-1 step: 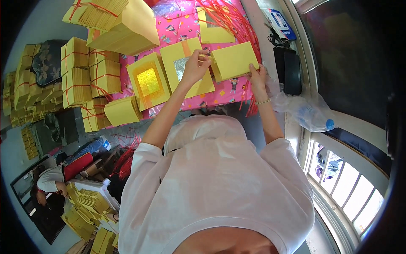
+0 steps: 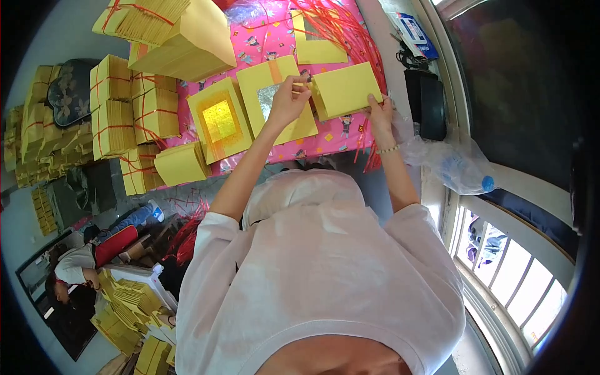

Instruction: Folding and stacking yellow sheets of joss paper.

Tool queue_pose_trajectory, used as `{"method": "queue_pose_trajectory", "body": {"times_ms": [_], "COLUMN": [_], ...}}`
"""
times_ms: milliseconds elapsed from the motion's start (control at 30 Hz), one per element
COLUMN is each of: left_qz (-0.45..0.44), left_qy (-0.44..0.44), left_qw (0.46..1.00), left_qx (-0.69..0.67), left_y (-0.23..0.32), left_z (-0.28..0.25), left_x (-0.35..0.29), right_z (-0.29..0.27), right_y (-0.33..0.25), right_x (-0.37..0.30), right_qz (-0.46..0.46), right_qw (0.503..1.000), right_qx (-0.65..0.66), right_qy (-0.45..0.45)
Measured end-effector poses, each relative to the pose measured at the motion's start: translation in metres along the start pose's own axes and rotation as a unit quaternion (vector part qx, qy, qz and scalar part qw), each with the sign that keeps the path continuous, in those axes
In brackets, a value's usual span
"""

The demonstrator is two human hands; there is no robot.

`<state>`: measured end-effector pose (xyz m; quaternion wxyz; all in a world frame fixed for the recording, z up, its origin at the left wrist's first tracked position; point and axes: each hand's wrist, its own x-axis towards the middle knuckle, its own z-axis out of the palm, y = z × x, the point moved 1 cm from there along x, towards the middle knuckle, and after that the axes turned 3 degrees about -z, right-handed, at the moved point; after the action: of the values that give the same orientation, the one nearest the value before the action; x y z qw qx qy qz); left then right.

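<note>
My right hand [image 2: 381, 115] grips the right edge of a stack of yellow paper [image 2: 347, 90], thumb on top and fingers at the side. At the left edge of that stack, my left hand [image 2: 290, 103] has its fingers curled together; whether anything thin is between them cannot be made out. Below my left wrist lies a yellow stack with a silver foil square [image 2: 265, 97], partly covered by the hand. Left of it is another yellow stack bearing a gold foil square [image 2: 219, 119]. All rest on a table with a pink patterned cover [image 2: 325, 142].
Red-tied yellow bundles [image 2: 112, 103] and a tall yellow stack [image 2: 194, 47] stand at the left. Red strings [image 2: 331, 28] spread over the far right, across another yellow sheet [image 2: 319, 50]. A plastic bag with a bottle [image 2: 459, 165] hangs by the window. Another person [image 2: 75, 265] works at lower left.
The fingers of my left hand have curled in slightly beside the stack's left edge. My right hand and the stacks stay in place.
</note>
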<state>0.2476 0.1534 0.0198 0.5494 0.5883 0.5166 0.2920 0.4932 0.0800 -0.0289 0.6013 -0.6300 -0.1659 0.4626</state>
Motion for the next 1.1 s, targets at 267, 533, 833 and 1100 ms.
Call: {"method": "queue_pose_trajectory", "body": {"times_ms": [267, 533, 833, 1100], "left_qz": [-0.013, -0.042, -0.045, -0.032], "left_qy": [-0.001, 0.014, -0.003, 0.010], "left_qw": [1.000, 0.998, 0.997, 0.999], "left_qx": [-0.026, -0.052, -0.056, -0.034], "left_y": [-0.022, -0.030, -0.037, -0.041], "left_z": [-0.011, -0.010, -0.005, -0.009], "left_x": [-0.038, -0.051, -0.057, -0.061], "right_z": [0.005, 0.005, -0.001, 0.019], "right_y": [0.035, 0.054, 0.073, 0.042], "right_x": [0.012, 0.015, 0.024, 0.001], "right_qz": [-0.018, -0.046, -0.109, -0.190], "right_qw": [0.999, 0.991, 0.976, 0.901], "right_qx": [-0.033, -0.109, -0.172, -0.374], "right_qy": [0.023, 0.064, 0.081, 0.107]}}
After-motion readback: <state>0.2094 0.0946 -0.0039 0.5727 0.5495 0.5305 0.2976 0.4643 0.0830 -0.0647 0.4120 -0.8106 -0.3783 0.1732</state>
